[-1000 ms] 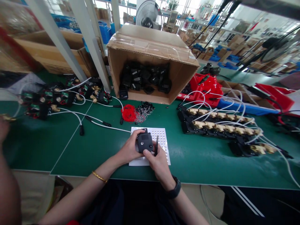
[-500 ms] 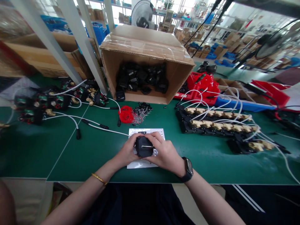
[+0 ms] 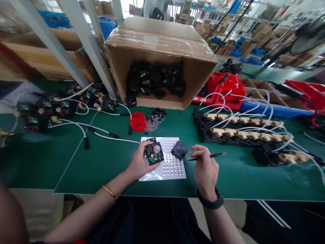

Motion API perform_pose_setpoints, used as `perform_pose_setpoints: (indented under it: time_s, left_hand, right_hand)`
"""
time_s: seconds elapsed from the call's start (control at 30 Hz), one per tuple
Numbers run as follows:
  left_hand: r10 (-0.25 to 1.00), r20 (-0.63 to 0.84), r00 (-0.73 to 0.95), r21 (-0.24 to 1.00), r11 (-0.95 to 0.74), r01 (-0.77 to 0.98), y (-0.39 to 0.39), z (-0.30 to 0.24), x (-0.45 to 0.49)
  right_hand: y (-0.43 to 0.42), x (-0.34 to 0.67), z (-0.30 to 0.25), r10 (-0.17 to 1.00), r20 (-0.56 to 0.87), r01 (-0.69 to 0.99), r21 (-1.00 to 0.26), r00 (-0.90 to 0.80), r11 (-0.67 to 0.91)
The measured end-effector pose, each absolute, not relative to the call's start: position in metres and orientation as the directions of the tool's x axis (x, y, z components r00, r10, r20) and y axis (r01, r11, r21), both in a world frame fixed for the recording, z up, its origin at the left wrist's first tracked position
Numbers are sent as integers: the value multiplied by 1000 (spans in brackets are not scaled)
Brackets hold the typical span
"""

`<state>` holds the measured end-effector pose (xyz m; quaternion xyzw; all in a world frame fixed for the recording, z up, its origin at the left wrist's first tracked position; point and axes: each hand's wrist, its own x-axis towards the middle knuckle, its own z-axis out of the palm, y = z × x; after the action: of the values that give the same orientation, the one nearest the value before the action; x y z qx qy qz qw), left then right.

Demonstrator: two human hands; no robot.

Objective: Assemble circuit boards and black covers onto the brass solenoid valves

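Note:
My left hand (image 3: 139, 160) grips an actuator housing (image 3: 149, 162) by its left side, with fingers round the top and thumb along the bottom edge. The black housing lies uncovered, showing a green circuit board (image 3: 149, 149) and a round silver part. Between the fingers of my right hand (image 3: 205, 166) is a pair of dark tweezers (image 3: 215, 155), tips pointing left. Just left of that hand, apart from it, a black cover (image 3: 179, 150) is on the right edge of a white sheet (image 3: 152, 175) bearing rows of small round silver pieces (image 3: 173, 167).
Behind the sheet lie a red pile (image 3: 137, 121) and many small screws (image 3: 153, 123). A cardboard box (image 3: 162, 44) of black covers stands at the back. Brass-fitted units (image 3: 243, 134) with white cables fill the right; opened units (image 3: 58, 108) sit left.
The black cover has come off the housing and now rests to its right on the sheet. My right hand has moved right, away from the housing, with the tweezers. My left hand keeps its hold.

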<state>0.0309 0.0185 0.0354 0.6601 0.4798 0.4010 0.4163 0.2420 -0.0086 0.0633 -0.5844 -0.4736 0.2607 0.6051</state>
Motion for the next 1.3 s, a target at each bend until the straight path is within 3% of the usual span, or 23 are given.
perform_pose_setpoints:
  time_s: [0.07,0.13,0.23,0.57,0.87,1.3]
  left_hand:
    - [970,134,202,938,-190,290,20,33,31]
    - [971,135,196,940,-188,284,21,32,31]
    - [974,133,182,947,-180,266,21,31,32]
    - [976,127,176,956,-167,240,21,29,32]
    - [971,166,170,939,-208,273,20,28,32]
    - [959,222,177,911,-269,313,19,28,32]
  right_hand:
    - [-17,227,77,881,148,-20,-984,449,175]
    - [-25,210,85,938,-23,-213,-975,345,54]
    - [-31,189,85,966,-146,-316,-946,212,-73]
    - [-30,172,70,948,81,35,-997,307,74]
    - [-28,168,71,942,179,192,-973,285,127]
    - [-20,179,90,939,317,384,-890,130,248]
